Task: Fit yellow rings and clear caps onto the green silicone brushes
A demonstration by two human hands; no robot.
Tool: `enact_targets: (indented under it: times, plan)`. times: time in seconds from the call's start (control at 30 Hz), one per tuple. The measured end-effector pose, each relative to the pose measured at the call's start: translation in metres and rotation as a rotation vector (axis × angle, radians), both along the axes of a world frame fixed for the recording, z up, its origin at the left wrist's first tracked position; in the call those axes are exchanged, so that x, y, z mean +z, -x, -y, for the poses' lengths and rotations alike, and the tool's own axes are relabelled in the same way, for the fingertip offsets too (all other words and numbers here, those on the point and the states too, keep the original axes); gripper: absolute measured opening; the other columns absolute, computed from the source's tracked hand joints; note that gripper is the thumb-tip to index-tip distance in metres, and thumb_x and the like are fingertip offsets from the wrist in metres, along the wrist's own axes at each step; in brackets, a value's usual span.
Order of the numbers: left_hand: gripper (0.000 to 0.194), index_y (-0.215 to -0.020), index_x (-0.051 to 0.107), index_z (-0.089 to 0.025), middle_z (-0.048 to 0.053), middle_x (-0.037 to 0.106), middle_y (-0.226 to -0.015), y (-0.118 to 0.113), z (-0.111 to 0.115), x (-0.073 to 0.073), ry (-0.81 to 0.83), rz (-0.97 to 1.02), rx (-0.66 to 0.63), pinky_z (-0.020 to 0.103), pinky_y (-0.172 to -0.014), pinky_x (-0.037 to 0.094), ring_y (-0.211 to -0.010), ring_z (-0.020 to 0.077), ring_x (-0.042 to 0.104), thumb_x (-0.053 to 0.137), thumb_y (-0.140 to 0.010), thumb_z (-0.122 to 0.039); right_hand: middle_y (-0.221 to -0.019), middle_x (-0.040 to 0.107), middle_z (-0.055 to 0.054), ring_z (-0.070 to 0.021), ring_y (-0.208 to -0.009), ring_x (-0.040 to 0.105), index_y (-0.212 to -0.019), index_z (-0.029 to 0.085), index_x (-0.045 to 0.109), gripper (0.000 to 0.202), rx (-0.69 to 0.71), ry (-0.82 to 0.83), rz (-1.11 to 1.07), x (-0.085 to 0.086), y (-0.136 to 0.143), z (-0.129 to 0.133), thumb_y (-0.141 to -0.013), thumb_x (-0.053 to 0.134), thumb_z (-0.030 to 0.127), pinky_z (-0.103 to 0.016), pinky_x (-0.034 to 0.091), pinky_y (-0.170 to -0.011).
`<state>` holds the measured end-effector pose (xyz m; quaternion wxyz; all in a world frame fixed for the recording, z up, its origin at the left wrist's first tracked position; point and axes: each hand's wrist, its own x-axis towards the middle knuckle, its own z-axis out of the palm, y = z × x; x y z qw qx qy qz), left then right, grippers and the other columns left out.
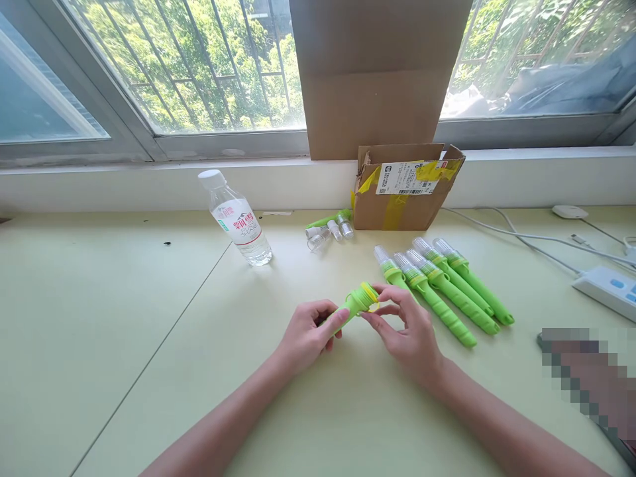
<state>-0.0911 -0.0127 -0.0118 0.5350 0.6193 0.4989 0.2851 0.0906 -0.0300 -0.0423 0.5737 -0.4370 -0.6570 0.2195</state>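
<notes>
My left hand [309, 331] is wrapped round a green plastic handle [355, 302], which is tilted with its wide end up and to the right. At that wide end sits a yellow ring [369, 291], and the fingers of my right hand [411, 331] pinch it at the rim. Part of the handle's lower end is hidden by my left hand. Right of my hands lie several green handles with clear ribbed caps [437, 281], side by side and slanting. One of them is partly covered by my right hand.
A labelled water bottle [241, 228] stands at the back left. Clear caps [334, 230] and a green piece lie beside an open cardboard box [407, 192]. White cables and a power strip [609, 288] are at the right, with a blurred-out object [591, 391] nearer.
</notes>
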Motion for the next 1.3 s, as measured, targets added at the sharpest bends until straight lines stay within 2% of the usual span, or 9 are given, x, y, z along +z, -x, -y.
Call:
enact_targets:
  times: [0.33, 0.6, 0.77, 0.9, 1.0, 1.13, 1.2, 1.3]
  plan:
    - [0.041, -0.064, 0.055, -0.015, -0.003, 0.051, -0.049, 0.0016, -0.002, 0.0043, 0.071, 0.091, -0.047, 0.02, -0.04, 0.032, -0.038, 0.007, 0.042, 0.054, -0.084, -0.051, -0.115, 0.059, -0.009, -0.0193, -0.095, 0.063, -0.103, 0.024, 0.048, 0.028, 0.115, -0.023, 0.012, 0.0024, -0.0036, 0.0011, -0.081, 0.061, 0.012, -0.034, 0.062, -0.067]
    - [0.041, -0.072, 0.06, -0.014, -0.001, 0.054, -0.053, 0.0045, -0.0035, 0.0002, 0.084, 0.103, -0.119, 0.021, -0.041, 0.033, -0.038, 0.0071, 0.043, 0.051, -0.085, -0.052, -0.109, 0.065, -0.009, -0.0194, -0.092, 0.066, -0.091, 0.023, 0.052, 0.014, 0.019, -0.078, 0.036, -0.0004, -0.0021, -0.0002, -0.085, 0.061, 0.015, -0.034, 0.063, -0.063]
    - [0.044, -0.075, 0.061, -0.013, -0.001, 0.054, -0.053, 0.0059, -0.0041, -0.0009, 0.108, 0.102, -0.134, 0.021, -0.041, 0.033, -0.039, 0.0072, 0.042, 0.048, -0.086, -0.054, -0.108, 0.067, -0.009, -0.0192, -0.087, 0.067, -0.091, 0.023, 0.053, 0.015, -0.005, -0.084, 0.028, 0.0001, -0.0024, 0.0005, -0.083, 0.063, 0.014, -0.034, 0.063, -0.062]
    - [0.047, -0.075, 0.061, -0.013, -0.001, 0.053, -0.05, 0.0076, -0.0048, 0.0001, 0.126, 0.097, -0.187, 0.021, -0.04, 0.032, -0.036, 0.0071, 0.04, 0.044, -0.087, -0.056, -0.114, 0.065, -0.009, -0.0211, -0.097, 0.066, -0.094, 0.024, 0.051, 0.019, 0.037, -0.083, 0.04, 0.0014, -0.0012, 0.0021, -0.083, 0.063, 0.013, -0.034, 0.063, -0.064]
    - [0.048, -0.075, 0.061, -0.013, -0.001, 0.054, -0.051, 0.0074, -0.0044, 0.0013, 0.122, 0.087, -0.197, 0.02, -0.039, 0.031, -0.035, 0.0065, 0.04, 0.043, -0.088, -0.056, -0.113, 0.066, -0.01, -0.0226, -0.099, 0.066, -0.093, 0.024, 0.051, 0.017, 0.018, -0.11, 0.063, 0.0008, -0.0005, 0.0026, -0.084, 0.061, 0.013, -0.035, 0.063, -0.065]
    - [0.032, -0.084, 0.056, -0.017, -0.004, 0.056, -0.058, 0.0038, -0.002, 0.0034, 0.096, 0.089, -0.157, 0.018, -0.036, 0.031, -0.036, 0.0048, 0.039, 0.063, -0.079, -0.048, -0.107, 0.069, -0.01, -0.0238, -0.094, 0.069, -0.091, 0.023, 0.052, 0.015, -0.043, -0.136, 0.08, -0.002, 0.0, 0.0026, -0.085, 0.061, 0.013, -0.035, 0.063, -0.063]
    - [0.031, -0.081, 0.052, -0.018, -0.007, 0.052, -0.056, 0.0019, -0.0012, 0.0033, 0.091, 0.109, -0.115, 0.017, -0.036, 0.032, -0.037, 0.0052, 0.041, 0.072, -0.072, -0.041, -0.106, 0.07, -0.01, -0.0238, -0.093, 0.069, -0.091, 0.023, 0.052, 0.016, -0.055, -0.138, 0.076, -0.0032, 0.0002, 0.0026, -0.084, 0.062, 0.013, -0.035, 0.063, -0.063]
    - [0.03, -0.071, 0.052, -0.017, -0.005, 0.053, -0.055, 0.0008, -0.0017, 0.0013, 0.051, 0.089, -0.052, 0.017, -0.038, 0.035, -0.045, 0.0086, 0.052, 0.073, -0.071, -0.038, -0.107, 0.069, -0.01, -0.023, -0.089, 0.07, -0.09, 0.023, 0.053, 0.017, -0.062, -0.131, 0.065, -0.0039, 0.0007, 0.0024, -0.083, 0.064, 0.013, -0.035, 0.063, -0.064]
